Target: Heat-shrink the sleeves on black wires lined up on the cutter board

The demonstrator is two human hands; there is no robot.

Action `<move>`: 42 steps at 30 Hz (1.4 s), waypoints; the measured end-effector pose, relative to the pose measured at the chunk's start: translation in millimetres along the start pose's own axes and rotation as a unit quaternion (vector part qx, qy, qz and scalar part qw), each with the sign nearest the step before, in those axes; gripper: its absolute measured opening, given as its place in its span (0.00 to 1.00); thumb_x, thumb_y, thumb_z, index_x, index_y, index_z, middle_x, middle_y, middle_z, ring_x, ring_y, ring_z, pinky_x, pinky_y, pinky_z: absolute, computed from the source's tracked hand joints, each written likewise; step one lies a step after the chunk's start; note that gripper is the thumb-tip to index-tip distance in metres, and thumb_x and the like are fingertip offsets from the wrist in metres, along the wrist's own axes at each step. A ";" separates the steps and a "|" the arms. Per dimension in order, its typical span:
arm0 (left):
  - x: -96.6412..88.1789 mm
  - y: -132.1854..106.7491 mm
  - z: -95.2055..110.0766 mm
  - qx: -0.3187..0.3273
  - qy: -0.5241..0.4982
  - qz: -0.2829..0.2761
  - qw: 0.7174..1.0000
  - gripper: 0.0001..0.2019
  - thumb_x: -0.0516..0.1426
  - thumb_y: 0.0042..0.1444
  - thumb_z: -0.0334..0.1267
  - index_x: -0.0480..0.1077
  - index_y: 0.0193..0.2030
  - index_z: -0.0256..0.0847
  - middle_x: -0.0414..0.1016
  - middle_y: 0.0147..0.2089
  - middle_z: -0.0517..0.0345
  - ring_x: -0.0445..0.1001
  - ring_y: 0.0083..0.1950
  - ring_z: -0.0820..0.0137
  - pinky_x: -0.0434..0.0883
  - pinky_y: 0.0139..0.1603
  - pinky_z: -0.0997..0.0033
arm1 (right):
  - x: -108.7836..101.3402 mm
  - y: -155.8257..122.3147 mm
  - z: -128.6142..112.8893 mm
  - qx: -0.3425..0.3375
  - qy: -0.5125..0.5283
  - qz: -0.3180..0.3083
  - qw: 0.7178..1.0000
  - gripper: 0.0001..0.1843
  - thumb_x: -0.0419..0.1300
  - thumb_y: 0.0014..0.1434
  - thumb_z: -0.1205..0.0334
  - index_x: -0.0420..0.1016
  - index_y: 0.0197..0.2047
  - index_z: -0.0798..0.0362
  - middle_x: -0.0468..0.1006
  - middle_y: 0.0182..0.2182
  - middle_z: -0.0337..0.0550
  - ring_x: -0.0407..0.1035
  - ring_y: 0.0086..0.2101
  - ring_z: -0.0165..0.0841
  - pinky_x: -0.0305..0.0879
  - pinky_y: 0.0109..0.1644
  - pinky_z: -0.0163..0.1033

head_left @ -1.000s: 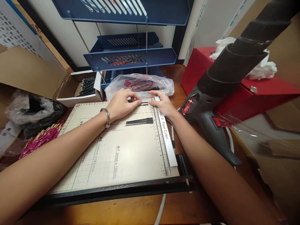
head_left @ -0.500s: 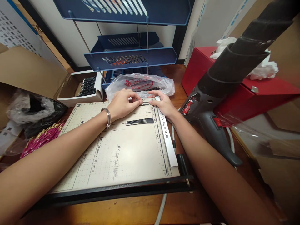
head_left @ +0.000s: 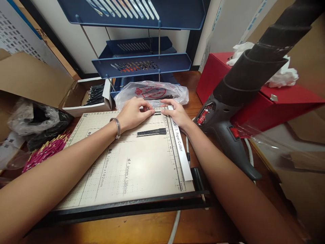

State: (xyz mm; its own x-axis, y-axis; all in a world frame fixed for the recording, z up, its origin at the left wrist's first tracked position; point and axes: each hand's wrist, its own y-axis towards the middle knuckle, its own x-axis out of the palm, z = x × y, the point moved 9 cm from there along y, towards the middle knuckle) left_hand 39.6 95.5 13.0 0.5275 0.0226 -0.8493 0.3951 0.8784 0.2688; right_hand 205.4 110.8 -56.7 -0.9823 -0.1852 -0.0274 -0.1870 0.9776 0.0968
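Observation:
Near the far right corner of the paper cutter (head_left: 149, 169), both hands meet over a few thin black strips (head_left: 157, 114). My left hand (head_left: 134, 113), with a silver bangle at its wrist, pinches their left end between thumb and forefinger. The fingers of my right hand (head_left: 176, 113) close on their right end, beside the cutter's white ruler edge. Only a short length of the strips shows between the fingertips. Closer to me lies a neat row of several similar black strips (head_left: 151, 132), flat on the board with their right ends near the printed scale.
A clear plastic bag (head_left: 152, 93) lies behind the cutter, below a blue shelf rack (head_left: 142, 66). An open box of black pieces (head_left: 95, 95) is at the back left, with magenta gold-tipped pieces (head_left: 48, 149) nearer. A dark grey heat-gun-like tool (head_left: 225, 118) and red box (head_left: 218, 71) stand right.
The hands stay almost in place at the far right corner. The black strips between the fingertips show slightly more clearly; the view has shifted a little.

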 end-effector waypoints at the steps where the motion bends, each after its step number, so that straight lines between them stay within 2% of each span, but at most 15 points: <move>1: 0.0 0.1 0.1 0.002 0.000 0.001 1.000 0.13 0.63 0.62 0.49 0.85 0.38 0.44 0.81 0.36 0.54 0.74 0.44 0.59 0.69 0.51 0.55 | -0.4 0.1 0.3 0.001 -0.002 0.001 1.000 0.33 0.71 0.44 0.54 0.76 0.55 0.50 0.79 0.49 0.45 0.75 0.53 0.45 0.69 0.67 0.57; 10: 0.4 0.1 0.1 -0.012 -0.012 0.000 1.000 0.13 0.63 0.61 0.48 0.85 0.37 0.42 0.80 0.36 0.54 0.74 0.44 0.59 0.67 0.51 0.56 | -0.9 0.6 0.9 -0.001 -0.003 -0.002 1.000 0.31 0.70 0.45 0.56 0.77 0.55 0.50 0.79 0.49 0.45 0.74 0.54 0.46 0.68 0.69 0.58; 21: 0.3 0.1 -0.5 -0.019 -0.014 0.000 1.000 0.11 0.64 0.62 0.46 0.85 0.37 0.42 0.80 0.35 0.55 0.73 0.43 0.60 0.68 0.51 0.57 | -1.1 -0.3 2.9 0.001 0.023 0.011 1.000 0.31 0.71 0.44 0.55 0.78 0.53 0.49 0.78 0.47 0.43 0.74 0.50 0.44 0.67 0.68 0.57; 26: -8.6 -2.3 1.0 -0.003 -0.024 0.049 0.999 0.11 0.65 0.62 0.46 0.84 0.37 0.42 0.80 0.35 0.55 0.72 0.41 0.62 0.68 0.50 0.58 | -3.6 0.1 8.2 0.012 0.039 0.029 0.999 0.30 0.70 0.44 0.54 0.78 0.53 0.48 0.80 0.48 0.43 0.74 0.49 0.44 0.68 0.66 0.60; 30: -15.9 -15.6 9.0 0.019 -0.041 0.083 0.995 0.10 0.63 0.64 0.44 0.83 0.37 0.42 0.81 0.36 0.56 0.72 0.41 0.63 0.68 0.51 0.57 | -8.5 -4.6 9.4 0.000 0.075 0.058 0.995 0.32 0.71 0.41 0.52 0.76 0.52 0.46 0.80 0.52 0.46 0.73 0.59 0.50 0.66 0.71 0.61; 33: -13.0 -30.2 19.5 0.038 -0.060 0.061 0.996 0.10 0.63 0.65 0.44 0.84 0.38 0.43 0.82 0.37 0.56 0.72 0.42 0.62 0.67 0.52 0.57 | -7.1 -13.6 7.1 -0.018 0.084 0.053 0.995 0.34 0.71 0.42 0.51 0.75 0.54 0.45 0.78 0.58 0.47 0.68 0.66 0.51 0.61 0.76 0.60; 36: -6.0 -41.7 31.3 0.065 -0.066 0.014 0.996 0.11 0.63 0.66 0.45 0.85 0.38 0.45 0.83 0.36 0.56 0.72 0.43 0.61 0.64 0.52 0.56 | -4.4 -22.5 4.0 -0.029 0.083 0.045 0.995 0.35 0.71 0.44 0.51 0.73 0.57 0.44 0.75 0.64 0.46 0.65 0.69 0.51 0.55 0.79 0.57; 42: 0.7 -45.2 41.0 0.107 -0.057 -0.032 0.992 0.10 0.63 0.67 0.44 0.86 0.38 0.47 0.82 0.35 0.57 0.71 0.41 0.62 0.62 0.50 0.56 | -5.4 -25.5 4.8 0.002 0.120 0.067 0.991 0.42 0.72 0.38 0.52 0.68 0.57 0.44 0.72 0.67 0.50 0.63 0.72 0.52 0.52 0.81 0.58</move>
State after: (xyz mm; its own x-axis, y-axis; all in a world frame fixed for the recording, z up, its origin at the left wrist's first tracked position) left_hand 53.0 36.2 18.8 0.5726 -0.0949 -0.8143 0.5750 0.7545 0.3164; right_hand 215.5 87.4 -63.8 -0.9723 -0.0722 0.2222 -0.0556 0.9953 0.0798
